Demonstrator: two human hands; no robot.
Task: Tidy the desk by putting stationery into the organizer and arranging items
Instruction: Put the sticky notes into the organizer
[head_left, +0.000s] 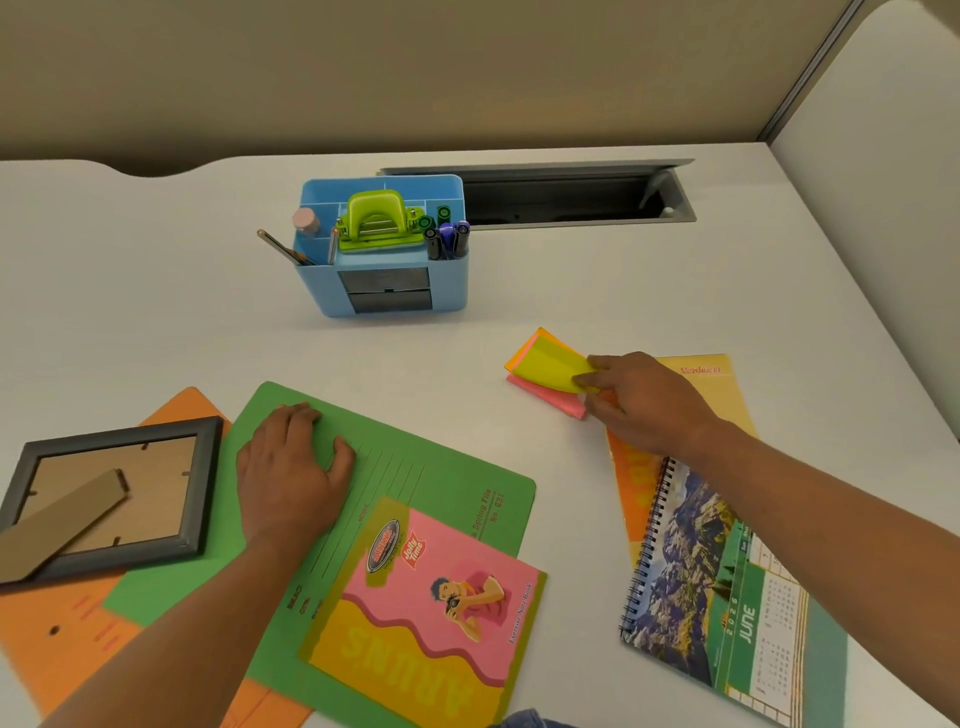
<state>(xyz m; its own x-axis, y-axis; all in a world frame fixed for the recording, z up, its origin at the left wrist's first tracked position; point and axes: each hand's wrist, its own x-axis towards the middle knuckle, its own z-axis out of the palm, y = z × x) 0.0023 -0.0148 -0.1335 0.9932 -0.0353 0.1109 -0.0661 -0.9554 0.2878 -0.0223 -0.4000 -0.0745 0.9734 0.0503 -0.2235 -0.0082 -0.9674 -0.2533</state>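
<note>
1. Nearest the camera, a pink-and-yellow exercise book (426, 613) lies on a green file (415, 467).
2. The sticky notes (545, 366), a loose stack of yellow, orange and pink pads, lie on the worktop (571, 291) just beside a yellow book (722, 395), well apart from the blue organizer (384, 296).
3. The right hand (649, 405) reaches to the stack, and its fingers (602, 362) and thumb pinch the near corner. The yellow top pad is curled up under the grip.
4. The step in hand appears to be picking up the sticky notes to stow them.
5. The next move likely calls for gathering all the pads in one firm grip, since they are fanned apart and could separate. They then have to be carried across to the organizer.
6. Space there looks tight: a green hole punch (376, 218) fills the middle and markers (447, 239) the right compartment.
7. The left hand (291, 467) rests on the green file, fingers loosely bent and holding nothing.
8. Further out lie a spiral calendar (727, 597), a face-down photo frame (104, 493) and an orange file (62, 639), not yet arranged.
</note>
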